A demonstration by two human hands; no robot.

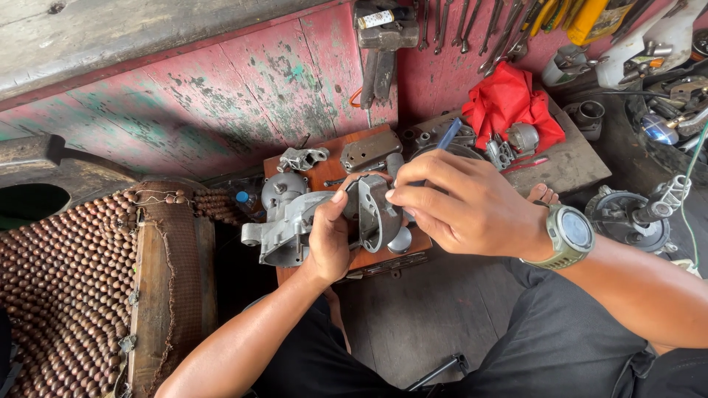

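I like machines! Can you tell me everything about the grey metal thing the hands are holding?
The grey cast-metal engine part looks dull, scuffed and oily. It has a rounded cover plate facing the person, a tube-like stub at its left end and a domed lump on top. It is held above a small reddish-brown wooden board. The left hand grips it from below, thumb on the cover. The right hand, holding a blue-handled tool, touches the cover's edge.

Screwdriver (442, 140) tip hidden behind hands.

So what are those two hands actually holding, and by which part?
Left hand grips the grey cast-metal engine part around its middle; right hand pinches a blue-handled tool by its shaft.
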